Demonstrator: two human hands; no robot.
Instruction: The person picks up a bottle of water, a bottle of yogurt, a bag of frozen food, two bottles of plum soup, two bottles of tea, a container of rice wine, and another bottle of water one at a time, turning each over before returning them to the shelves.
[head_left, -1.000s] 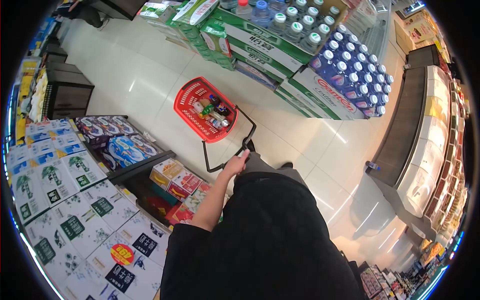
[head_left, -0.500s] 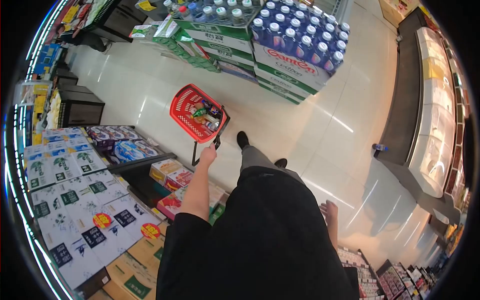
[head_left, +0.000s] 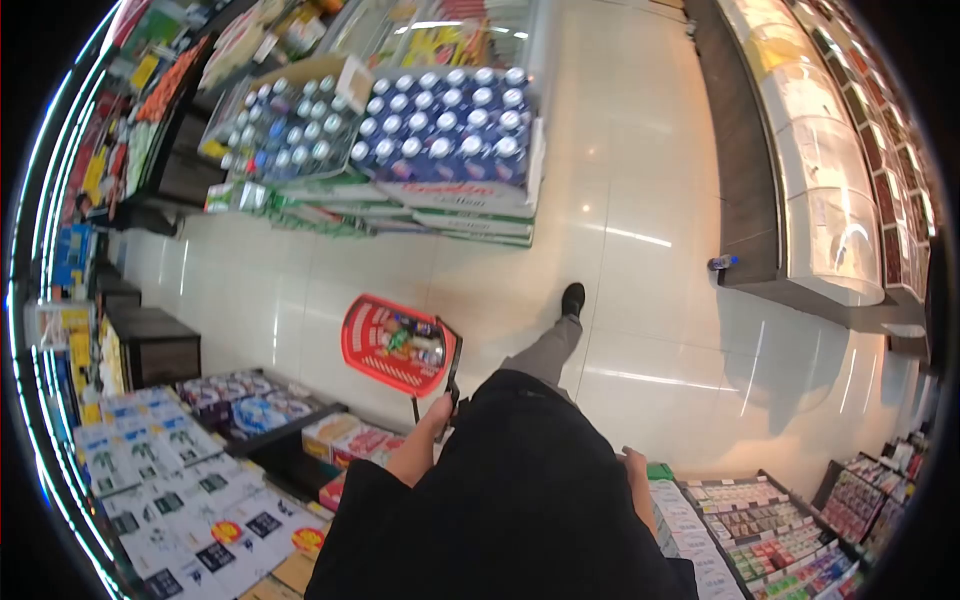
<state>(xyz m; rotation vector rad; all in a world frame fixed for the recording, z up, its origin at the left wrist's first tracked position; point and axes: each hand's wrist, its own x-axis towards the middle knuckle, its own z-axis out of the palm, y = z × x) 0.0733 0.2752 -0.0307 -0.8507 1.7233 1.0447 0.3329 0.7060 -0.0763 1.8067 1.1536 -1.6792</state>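
My left hand [head_left: 440, 412] is closed round the dark handle of a red basket [head_left: 365, 342], which hangs low above the floor in front of me. Several small packaged goods [head_left: 410, 342] lie inside the basket, a green one among them. At my right side, my right hand [head_left: 632, 462] is near my dark shirt; its fingers are partly visible and curled, and whether they hold anything is too small to tell.
Cases of blue bottles [head_left: 450, 125] and clear bottles [head_left: 285, 130] stand stacked ahead. Stacked boxes [head_left: 190, 490] line the left. A display case [head_left: 740, 180] runs along the right, with a small bottle [head_left: 722, 262] at its edge. Shelves [head_left: 765, 520] stand lower right.
The view has shifted, and the bottle cases appear farther left. The basket sits lower in view and closer to my body. One foot now reaches forward on the right. My left hand keeps its hold.
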